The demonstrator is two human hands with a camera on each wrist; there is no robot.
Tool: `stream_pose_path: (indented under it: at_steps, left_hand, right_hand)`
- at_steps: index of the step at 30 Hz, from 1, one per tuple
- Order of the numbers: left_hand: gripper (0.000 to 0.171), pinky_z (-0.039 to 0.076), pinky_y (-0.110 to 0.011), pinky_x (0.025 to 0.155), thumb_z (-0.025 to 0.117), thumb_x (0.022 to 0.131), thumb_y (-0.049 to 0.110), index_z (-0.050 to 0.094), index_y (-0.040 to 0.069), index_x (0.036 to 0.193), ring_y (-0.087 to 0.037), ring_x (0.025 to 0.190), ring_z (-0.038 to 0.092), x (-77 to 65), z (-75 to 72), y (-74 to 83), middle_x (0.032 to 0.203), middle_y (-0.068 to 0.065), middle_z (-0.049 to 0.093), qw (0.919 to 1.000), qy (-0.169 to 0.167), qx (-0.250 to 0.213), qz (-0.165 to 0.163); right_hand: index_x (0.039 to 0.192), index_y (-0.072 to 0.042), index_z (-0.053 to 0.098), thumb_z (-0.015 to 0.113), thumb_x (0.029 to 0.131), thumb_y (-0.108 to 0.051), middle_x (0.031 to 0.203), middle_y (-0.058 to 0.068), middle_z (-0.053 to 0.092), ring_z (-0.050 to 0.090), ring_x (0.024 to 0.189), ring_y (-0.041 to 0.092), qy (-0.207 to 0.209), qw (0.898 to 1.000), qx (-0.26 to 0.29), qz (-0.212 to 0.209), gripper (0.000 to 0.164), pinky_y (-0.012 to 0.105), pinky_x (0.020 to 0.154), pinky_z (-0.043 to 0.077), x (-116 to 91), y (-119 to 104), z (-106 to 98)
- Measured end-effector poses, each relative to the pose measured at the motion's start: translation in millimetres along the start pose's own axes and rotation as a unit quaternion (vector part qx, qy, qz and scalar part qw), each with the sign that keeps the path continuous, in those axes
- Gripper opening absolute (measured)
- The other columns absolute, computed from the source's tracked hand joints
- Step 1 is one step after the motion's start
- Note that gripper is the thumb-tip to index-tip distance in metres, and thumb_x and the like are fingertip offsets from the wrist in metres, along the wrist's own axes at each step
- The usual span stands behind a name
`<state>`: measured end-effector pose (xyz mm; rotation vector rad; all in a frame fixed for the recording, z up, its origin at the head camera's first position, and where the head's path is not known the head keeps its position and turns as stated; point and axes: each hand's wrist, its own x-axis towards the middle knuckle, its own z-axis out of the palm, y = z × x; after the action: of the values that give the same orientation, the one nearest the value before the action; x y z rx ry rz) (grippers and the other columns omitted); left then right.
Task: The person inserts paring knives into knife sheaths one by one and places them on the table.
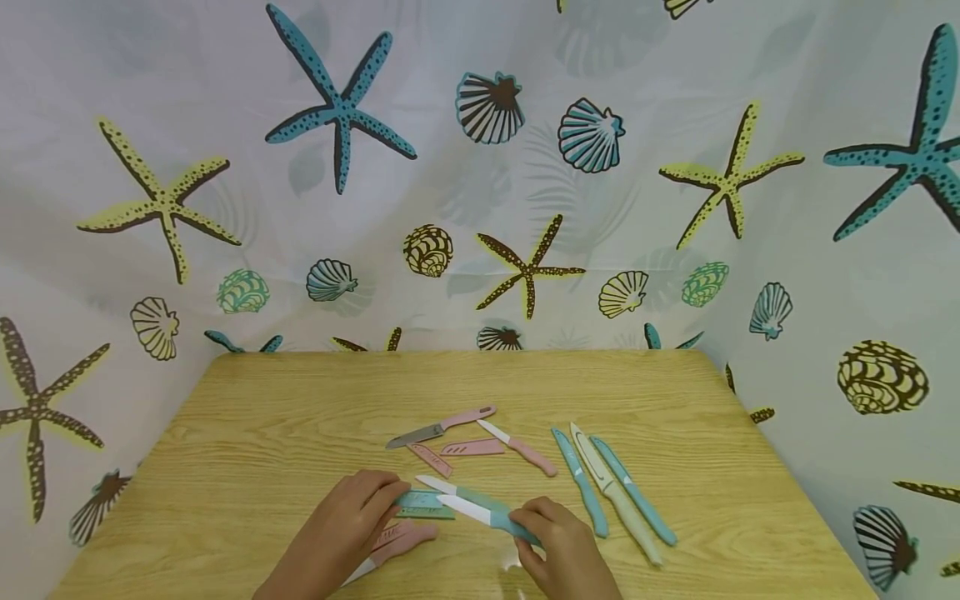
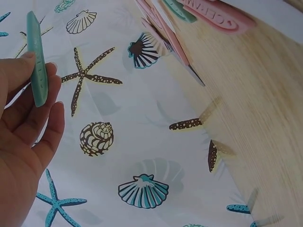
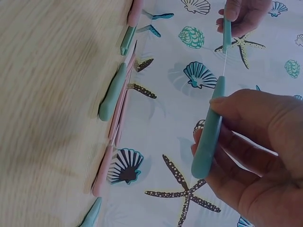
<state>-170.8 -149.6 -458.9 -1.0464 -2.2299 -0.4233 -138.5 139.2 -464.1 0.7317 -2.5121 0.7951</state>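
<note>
My left hand [image 1: 348, 521] pinches a blue blade sheath [image 1: 417, 499] between thumb and fingers, clear of the table in the left wrist view. In my right hand [image 1: 561, 543] is a knife [image 1: 504, 524] with a blue handle and white blade, gripped by the handle. The blade points left, its tip right at the sheath's end. Beneath them lie a green-handled knife [image 1: 480, 498] with a white blade and a green sheath [image 1: 431, 513]. Near my left hand sit a pink knife [image 1: 408, 542] and a pink sheath [image 1: 387, 534], partly hidden by it.
Farther back lie a pink knife [image 1: 463, 417] with a grey blade, another pink knife [image 1: 532, 457] with a white blade, and pink sheaths [image 1: 474, 447]. Two sheathed blue knives [image 1: 588, 496] flank a pale green knife [image 1: 624, 507] at right. A patterned curtain [image 1: 442, 183] surrounds the table.
</note>
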Motion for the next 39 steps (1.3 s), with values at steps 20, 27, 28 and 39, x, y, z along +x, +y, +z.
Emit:
stream_pose_path:
  at_steps: [20,27,28,39]
  left_hand:
    - [0.049,0.053,-0.025,0.077,0.027,0.105,0.033,0.068,0.006,0.105,-0.015,0.092,0.060,1.4,10.4,5.6,0.104,-0.002,0.061,0.9996,0.003,-0.021,0.019]
    - [0.035,0.051,-0.016,0.074,0.054,0.097,0.041,0.069,0.009,0.097,-0.010,0.086,0.060,4.5,18.6,11.7,0.099,0.001,0.061,0.9988,0.016,-0.034,0.031]
    - [0.035,0.050,-0.015,0.074,0.053,0.098,0.040,0.069,0.009,0.097,-0.010,0.086,0.059,5.0,19.1,12.6,0.098,0.001,0.061,0.9988,0.016,-0.035,0.031]
    - [0.036,0.048,-0.014,0.075,0.046,0.101,0.034,0.067,0.005,0.102,-0.010,0.087,0.056,4.8,21.5,18.9,0.101,0.000,0.059,0.9981,-0.008,-0.050,0.036]
  right_hand:
    - [0.091,0.001,0.073,0.082,0.066,0.008,0.090,0.004,0.065,0.064,0.076,0.014,-0.038,0.997,0.009,-0.059,0.027,0.014,0.067,0.052,5.8,2.9,1.7]
    - [0.093,0.000,0.072,0.081,0.070,0.005,0.091,0.004,0.065,0.063,0.077,0.013,-0.055,0.996,0.009,-0.075,0.026,0.013,0.067,0.051,9.7,0.0,3.7]
    - [0.093,0.000,0.072,0.081,0.070,0.005,0.092,0.004,0.065,0.063,0.077,0.013,-0.055,0.996,0.008,-0.075,0.025,0.014,0.067,0.052,10.3,-0.9,3.8]
    - [0.094,-0.001,0.072,0.081,0.071,0.001,0.092,0.004,0.065,0.064,0.080,0.015,-0.072,0.994,-0.024,-0.082,0.025,0.016,0.069,0.053,15.1,-8.6,5.9]
